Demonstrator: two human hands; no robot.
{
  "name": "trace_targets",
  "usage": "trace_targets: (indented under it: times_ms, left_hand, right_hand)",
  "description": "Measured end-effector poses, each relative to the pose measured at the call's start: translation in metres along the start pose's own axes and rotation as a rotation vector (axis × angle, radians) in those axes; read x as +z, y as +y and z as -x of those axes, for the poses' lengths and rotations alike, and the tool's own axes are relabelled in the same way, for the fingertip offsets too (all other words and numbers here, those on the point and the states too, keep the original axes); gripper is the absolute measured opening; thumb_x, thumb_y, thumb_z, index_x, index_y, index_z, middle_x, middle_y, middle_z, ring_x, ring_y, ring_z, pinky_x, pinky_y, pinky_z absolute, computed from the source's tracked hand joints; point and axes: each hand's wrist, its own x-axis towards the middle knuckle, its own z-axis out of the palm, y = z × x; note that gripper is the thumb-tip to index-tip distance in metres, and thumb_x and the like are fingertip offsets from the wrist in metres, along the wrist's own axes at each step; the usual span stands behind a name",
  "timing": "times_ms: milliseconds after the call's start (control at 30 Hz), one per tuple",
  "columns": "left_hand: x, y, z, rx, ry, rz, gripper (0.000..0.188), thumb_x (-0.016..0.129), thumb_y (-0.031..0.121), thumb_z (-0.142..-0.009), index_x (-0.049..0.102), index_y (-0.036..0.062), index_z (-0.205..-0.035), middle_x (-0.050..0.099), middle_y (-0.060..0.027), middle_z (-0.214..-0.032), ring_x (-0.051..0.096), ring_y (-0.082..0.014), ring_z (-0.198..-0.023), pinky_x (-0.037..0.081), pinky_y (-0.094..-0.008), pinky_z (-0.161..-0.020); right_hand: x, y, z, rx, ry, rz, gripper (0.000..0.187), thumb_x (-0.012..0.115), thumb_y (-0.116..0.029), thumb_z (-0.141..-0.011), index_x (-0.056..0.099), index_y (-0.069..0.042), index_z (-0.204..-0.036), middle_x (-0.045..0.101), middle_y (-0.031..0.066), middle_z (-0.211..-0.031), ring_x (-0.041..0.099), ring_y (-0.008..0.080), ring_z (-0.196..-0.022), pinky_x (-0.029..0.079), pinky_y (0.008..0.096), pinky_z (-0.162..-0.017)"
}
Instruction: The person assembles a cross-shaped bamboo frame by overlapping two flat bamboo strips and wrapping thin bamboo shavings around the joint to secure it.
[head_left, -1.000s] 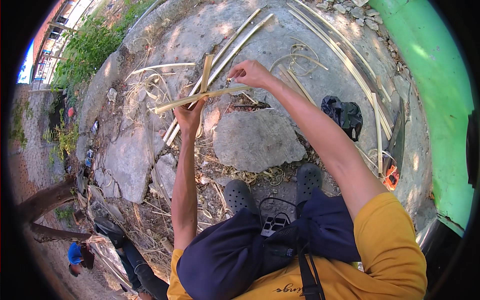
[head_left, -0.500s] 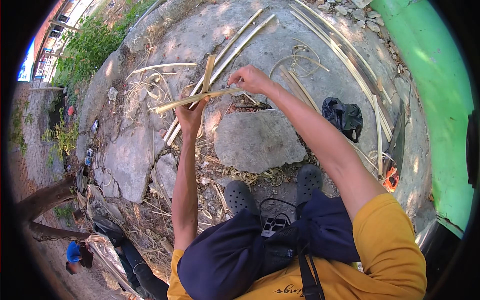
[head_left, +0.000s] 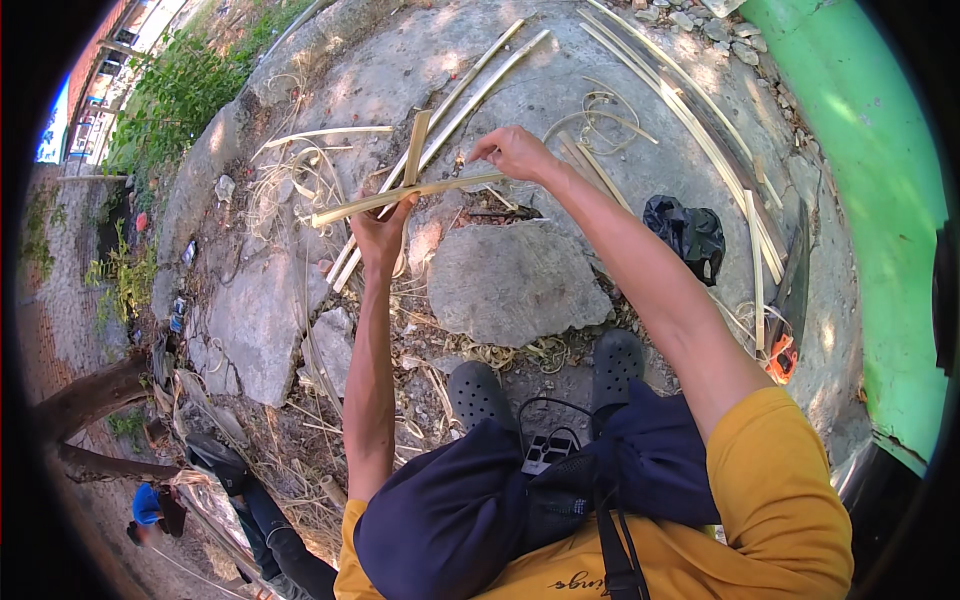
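My left hand (head_left: 380,232) is closed around two flat, pale bamboo strips that cross each other. One bamboo strip (head_left: 418,140) stands up from the grip. The other, longer bamboo strip (head_left: 345,208) lies crosswise over it, and its thin end reaches toward my right wrist. To the right of the crossing, my right hand (head_left: 518,155) hovers above that end with bent fingers drawn together. Whatever is between those fingertips, if anything, is too small to make out.
Long pale strips (head_left: 490,85) lie beyond my hands, with more strips (head_left: 690,115) at the right. A flat stone slab (head_left: 515,280) sits before my feet. Around it are a black plastic bag (head_left: 685,235), curly shavings (head_left: 295,180), and a green wall (head_left: 850,130). Another person (head_left: 148,508) is at lower left.
My right hand has shifted slightly to the right and up, showing more of the long strip's thin end. My left hand and both strips stay put.
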Motion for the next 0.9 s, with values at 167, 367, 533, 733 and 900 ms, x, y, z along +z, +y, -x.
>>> trace_targets:
  times_ms: [167,367,533,733,900]
  left_hand:
    - [0.001,0.0,-0.001,0.037,-0.021,0.009,0.032,0.091,0.007,-0.085,0.064,-0.0032,-0.1,0.077,-0.013,-0.096,0.071,-0.0145,-0.088,0.058,-0.0283,-0.079]
    - [-0.002,-0.004,0.001,0.038,-0.028,0.04,0.031,0.089,0.006,-0.086,0.063,-0.0028,-0.101,0.076,-0.013,-0.096,0.072,-0.0143,-0.09,0.058,-0.0281,-0.079]
    - [-0.002,-0.008,-0.002,0.062,-0.017,0.042,0.032,0.09,0.007,-0.086,0.064,-0.0032,-0.101,0.076,-0.0126,-0.094,0.072,-0.0142,-0.088,0.058,-0.0284,-0.079]
    - [0.001,-0.005,-0.001,0.041,-0.004,-0.013,0.034,0.092,0.012,-0.085,0.066,-0.0045,-0.1,0.077,-0.0141,-0.093,0.073,-0.0157,-0.086,0.059,-0.0296,-0.078]
    - [-0.002,-0.006,-0.001,0.074,-0.01,-0.018,0.035,0.092,0.013,-0.085,0.068,-0.0053,-0.102,0.078,-0.0164,-0.095,0.074,-0.0165,-0.087,0.059,-0.0303,-0.078]
  right_hand:
    - [-0.003,0.001,0.0,0.016,-0.011,0.003,0.029,0.065,-0.006,-0.094,0.083,-0.022,-0.109,0.08,0.0076,-0.107,0.076,0.0241,-0.097,0.059,0.0378,-0.087]
    - [-0.005,-0.01,0.002,0.06,-0.038,0.012,0.029,0.065,-0.006,-0.095,0.083,-0.022,-0.111,0.08,0.0077,-0.109,0.076,0.0235,-0.099,0.059,0.0373,-0.088]
    - [-0.005,-0.01,0.002,0.084,-0.042,0.019,0.029,0.065,-0.006,-0.096,0.083,-0.022,-0.112,0.08,0.0079,-0.111,0.076,0.0232,-0.099,0.059,0.0369,-0.088]
    - [-0.003,0.0,0.001,0.045,-0.028,0.027,0.025,0.066,-0.01,-0.096,0.083,-0.022,-0.111,0.08,0.0089,-0.11,0.076,0.0273,-0.101,0.059,0.0395,-0.09]
    - [0.0,0.001,0.001,0.037,-0.018,0.028,0.022,0.067,-0.013,-0.097,0.083,-0.022,-0.11,0.08,0.0101,-0.109,0.076,0.029,-0.1,0.059,0.0409,-0.089]
